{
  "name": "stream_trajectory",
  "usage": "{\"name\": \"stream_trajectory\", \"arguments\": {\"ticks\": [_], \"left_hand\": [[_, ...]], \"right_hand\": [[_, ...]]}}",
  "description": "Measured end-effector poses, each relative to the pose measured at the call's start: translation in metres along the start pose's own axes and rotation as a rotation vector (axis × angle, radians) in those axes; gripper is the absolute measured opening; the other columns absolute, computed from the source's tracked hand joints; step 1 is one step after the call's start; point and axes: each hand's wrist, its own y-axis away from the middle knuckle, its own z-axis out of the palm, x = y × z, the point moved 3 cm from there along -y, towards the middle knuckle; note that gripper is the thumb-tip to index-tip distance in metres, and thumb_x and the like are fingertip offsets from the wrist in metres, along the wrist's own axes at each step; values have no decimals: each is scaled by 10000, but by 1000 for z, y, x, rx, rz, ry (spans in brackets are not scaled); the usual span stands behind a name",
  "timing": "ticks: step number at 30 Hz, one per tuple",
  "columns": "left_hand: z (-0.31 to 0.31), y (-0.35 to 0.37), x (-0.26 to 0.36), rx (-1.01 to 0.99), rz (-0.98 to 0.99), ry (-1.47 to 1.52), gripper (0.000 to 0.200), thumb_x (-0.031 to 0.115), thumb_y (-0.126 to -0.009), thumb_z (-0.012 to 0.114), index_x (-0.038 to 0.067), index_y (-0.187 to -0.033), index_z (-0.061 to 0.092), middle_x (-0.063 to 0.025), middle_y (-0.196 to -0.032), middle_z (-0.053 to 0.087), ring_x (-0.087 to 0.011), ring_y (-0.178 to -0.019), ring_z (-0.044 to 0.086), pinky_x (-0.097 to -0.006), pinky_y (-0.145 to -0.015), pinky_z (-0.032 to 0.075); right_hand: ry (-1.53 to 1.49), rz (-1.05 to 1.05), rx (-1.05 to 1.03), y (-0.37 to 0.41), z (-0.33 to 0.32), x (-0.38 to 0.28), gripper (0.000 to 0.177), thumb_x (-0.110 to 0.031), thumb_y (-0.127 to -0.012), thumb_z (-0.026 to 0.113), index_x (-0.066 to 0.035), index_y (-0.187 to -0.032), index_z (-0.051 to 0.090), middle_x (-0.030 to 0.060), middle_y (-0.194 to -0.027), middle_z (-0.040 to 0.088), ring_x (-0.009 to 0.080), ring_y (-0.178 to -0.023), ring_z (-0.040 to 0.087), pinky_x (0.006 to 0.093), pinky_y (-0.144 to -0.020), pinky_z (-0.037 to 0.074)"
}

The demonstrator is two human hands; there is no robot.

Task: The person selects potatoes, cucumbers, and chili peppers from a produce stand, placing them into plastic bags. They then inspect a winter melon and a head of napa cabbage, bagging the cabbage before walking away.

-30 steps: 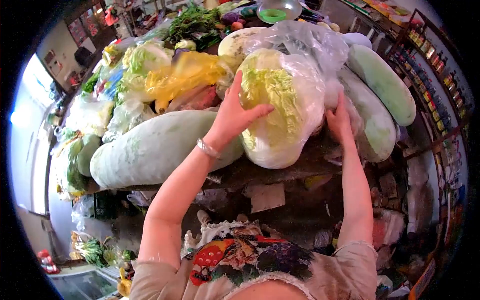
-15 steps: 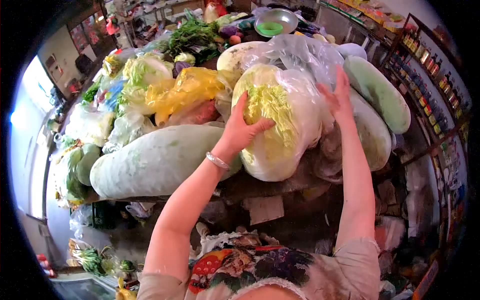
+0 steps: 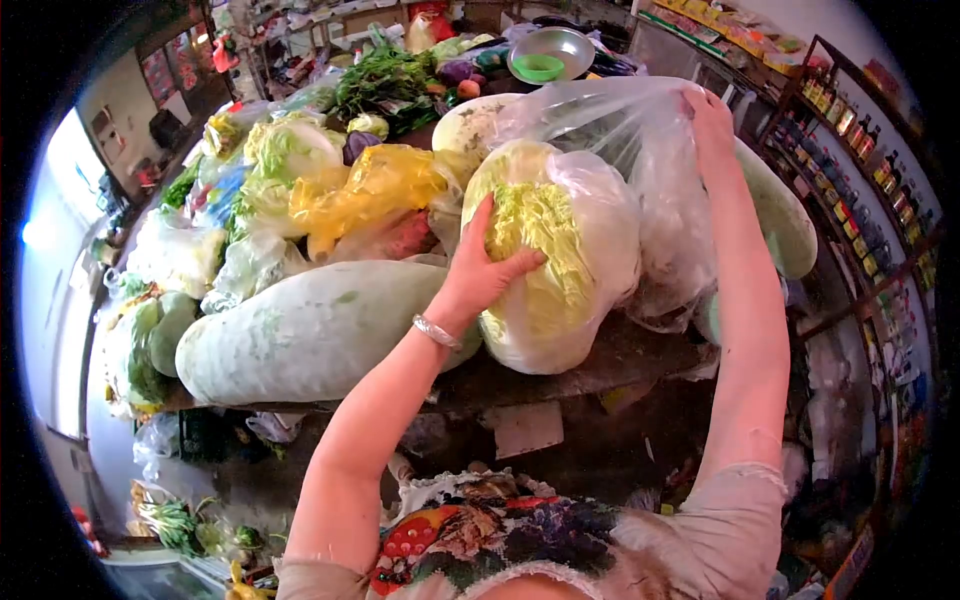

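Note:
A large napa cabbage (image 3: 560, 250) lies on the stall's dark table (image 3: 620, 362), half wrapped in a clear plastic bag (image 3: 650, 170). My left hand (image 3: 480, 265) presses flat against the cabbage's left side, thumb across its leaves, a bracelet on the wrist. My right hand (image 3: 708, 112) is raised behind and above the cabbage, pinching the bag's upper edge and stretching the plastic up.
A long pale winter melon (image 3: 310, 330) lies left of the cabbage, and another winter melon (image 3: 780, 215) lies to the right behind my arm. Bagged cabbages, a yellow bag (image 3: 370, 185), herbs and a metal bowl (image 3: 552, 50) crowd the back. Bottle shelves (image 3: 860, 120) stand at right.
My right hand rose from the cabbage's lower right side to high behind it, pulling the plastic bag up. My left hand stayed on the cabbage.

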Motion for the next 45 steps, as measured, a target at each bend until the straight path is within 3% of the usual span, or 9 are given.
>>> {"name": "stream_trajectory", "arguments": {"ticks": [2, 5, 8, 12, 16, 18, 21, 23, 45], "left_hand": [[-1, -1, 2, 4, 22, -16, 1050, 259, -718, 866, -36, -1494, 224, -220, -1466, 347, -286, -1355, 367, -373, -1104, 342], [2, 4, 9, 2, -10, 12, 1048, 247, -724, 864, -36, -1496, 214, -214, -1459, 362, -278, -1334, 395, -368, -1088, 366], [2, 3, 8, -4, -30, 44, 1043, 231, -733, 859, -35, -1498, 202, -207, -1443, 388, -268, -1302, 432, -362, -1060, 402], [5, 5, 9, -15, -22, 137, 1039, 215, -745, 852, -32, -1501, 184, -205, -1420, 417, -259, -1261, 474, -363, -1011, 455], [5, 6, 14, -28, -48, 149, 1027, 179, -752, 845, -23, -1505, 178, -200, -1410, 433, -254, -1237, 499, -363, -988, 475], [6, 5, 13, -26, -58, 160, 1026, 178, -749, 847, -14, -1507, 183, -199, -1406, 441, -254, -1234, 503, -359, -983, 478], [5, 6, 9, 5, -39, 125, 1018, 163, -748, 846, 1, -1511, 192, -203, -1410, 439, -252, -1223, 511, -354, -969, 487], [6, 7, 13, 2, -41, 135, 1013, 155, -749, 844, 2, -1511, 193, -200, -1403, 448, -250, -1211, 520, -354, -964, 489], [5, 7, 14, -27, -35, 87, 987, 223, -766, 838, -45, -1483, 215, -187, -1328, 529, -229, -1158, 564, -335, -938, 499]], "right_hand": [[245, -31, 179, -8, -13, -5, 219, -265, -896, 625, -63, -964, 679, -17, -821, 628, 86, -725, 533, 236, -653, 421], [178, -175, 301, -1, -23, -54, 228, -293, -909, 618, -74, -931, 676, -24, -811, 613, 94, -712, 550, 242, -651, 433], [-49, -236, 127, -16, -33, -98, 278, -311, -864, 636, -41, -933, 632, 50, -878, 624, 157, -780, 569, 299, -711, 464], [-10, -136, 187, -29, -63, -121, 259, -277, -947, 570, -80, -1065, 688, 8, -964, 654, 97, -871, 603, 244, -796, 471], [-132, -155, 143, 3, -69, -175, 419, -403, -841, 693, -93, -1117, 633, 68, -1011, 638, 171, -948, 631, 337, -859, 529], [-375, -142, 170, 14, -70, -205, 292, -340, -842, 709, -110, -1013, 651, 32, -890, 597, 186, -793, 592, 349, -709, 494], [-540, -390, 50, 47, -57, -242, 214, -285, -903, 649, -80, -961, 638, 50, -801, 576, 197, -669, 560, 324, -637, 480], [-524, -421, 24, 58, -56, -254, 215, -285, -902, 648, -79, -962, 638, 51, -806, 578, 197, -675, 561, 324, -641, 481], [-337, -245, 62, 118, -76, -202, 229, -285, -893, 637, -70, -972, 629, 58, -864, 597, 190, -738, 572, 323, -691, 486]]}}
